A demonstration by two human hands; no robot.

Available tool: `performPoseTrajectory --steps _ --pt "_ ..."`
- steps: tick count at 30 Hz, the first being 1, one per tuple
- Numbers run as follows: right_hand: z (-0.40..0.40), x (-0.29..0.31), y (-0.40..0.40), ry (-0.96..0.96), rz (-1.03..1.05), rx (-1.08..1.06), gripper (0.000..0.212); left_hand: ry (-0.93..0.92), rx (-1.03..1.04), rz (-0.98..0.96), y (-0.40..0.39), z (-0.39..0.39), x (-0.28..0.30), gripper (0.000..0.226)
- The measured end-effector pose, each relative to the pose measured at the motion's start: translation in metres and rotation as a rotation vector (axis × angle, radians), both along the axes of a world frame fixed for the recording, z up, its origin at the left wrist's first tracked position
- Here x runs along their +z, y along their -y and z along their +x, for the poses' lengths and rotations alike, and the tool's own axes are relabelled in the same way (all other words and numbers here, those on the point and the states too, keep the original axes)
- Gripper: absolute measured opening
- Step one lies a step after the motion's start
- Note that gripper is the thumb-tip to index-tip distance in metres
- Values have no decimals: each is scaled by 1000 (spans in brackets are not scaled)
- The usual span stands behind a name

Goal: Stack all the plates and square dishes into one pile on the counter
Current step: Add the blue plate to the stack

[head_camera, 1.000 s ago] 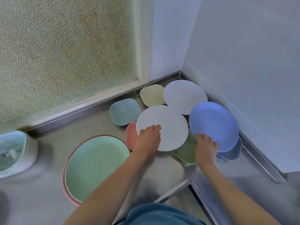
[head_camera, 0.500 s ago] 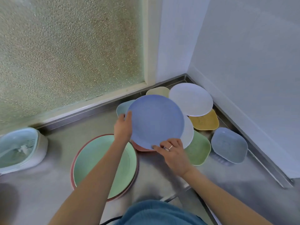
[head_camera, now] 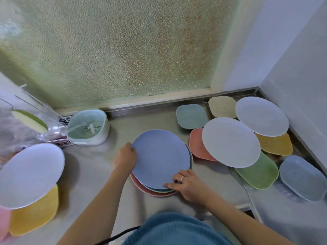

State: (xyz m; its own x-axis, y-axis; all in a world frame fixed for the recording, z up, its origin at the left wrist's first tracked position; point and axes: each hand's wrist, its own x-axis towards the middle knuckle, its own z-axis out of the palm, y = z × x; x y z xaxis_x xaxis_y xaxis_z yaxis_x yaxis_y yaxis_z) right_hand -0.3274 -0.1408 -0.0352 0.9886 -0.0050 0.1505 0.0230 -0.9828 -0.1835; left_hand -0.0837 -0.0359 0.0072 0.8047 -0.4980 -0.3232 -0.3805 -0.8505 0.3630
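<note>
A blue round plate (head_camera: pixel 160 159) lies on top of a green plate and a pink plate (head_camera: pixel 139 185) in the middle of the steel counter (head_camera: pixel 92 170). My left hand (head_camera: pixel 124 157) grips the blue plate's left rim. My right hand (head_camera: pixel 187 184) holds its near right rim. To the right lie two white round plates (head_camera: pixel 230 142) (head_camera: pixel 261 115) over square dishes: pink (head_camera: pixel 195 144), teal (head_camera: pixel 191 116), cream (head_camera: pixel 221 106), yellow (head_camera: pixel 276 145), green (head_camera: pixel 258 171), grey-blue (head_camera: pixel 302 177). At far left a white plate (head_camera: pixel 30 174) rests on a yellow square dish (head_camera: pixel 35 213).
A white and teal strainer basket (head_camera: pixel 88 126) stands at the back left beside a clear container (head_camera: pixel 35 121). Frosted glass (head_camera: pixel 123 50) runs along the back; a white wall (head_camera: pixel 300 68) closes the right side. A black cable (head_camera: pixel 116 236) lies near the front edge.
Both hands carried the blue plate from the right-hand cluster leftward and lowered it onto the green and pink plates. The view swung left, bringing the left white plate and yellow dish into sight.
</note>
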Motion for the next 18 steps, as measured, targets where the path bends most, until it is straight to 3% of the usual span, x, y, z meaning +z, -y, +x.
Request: performPoseTrajectory --steps 5,10,13,15,18 --pt "-5 2 3 42 -43 -63 37 21 -263 201 -4 5 0 34" --pt "-13 11 4 35 -61 -140 23 23 -326 261 -12 0 -6 40" --pt "-2 14 9 66 92 -566 38 34 -322 249 -13 -1 -6 38" --pt "10 13 11 9 300 -845 47 25 -318 262 -11 -1 -5 38" --pt "25 8 11 -101 575 -924 59 -7 -291 284 -9 -3 -7 40"
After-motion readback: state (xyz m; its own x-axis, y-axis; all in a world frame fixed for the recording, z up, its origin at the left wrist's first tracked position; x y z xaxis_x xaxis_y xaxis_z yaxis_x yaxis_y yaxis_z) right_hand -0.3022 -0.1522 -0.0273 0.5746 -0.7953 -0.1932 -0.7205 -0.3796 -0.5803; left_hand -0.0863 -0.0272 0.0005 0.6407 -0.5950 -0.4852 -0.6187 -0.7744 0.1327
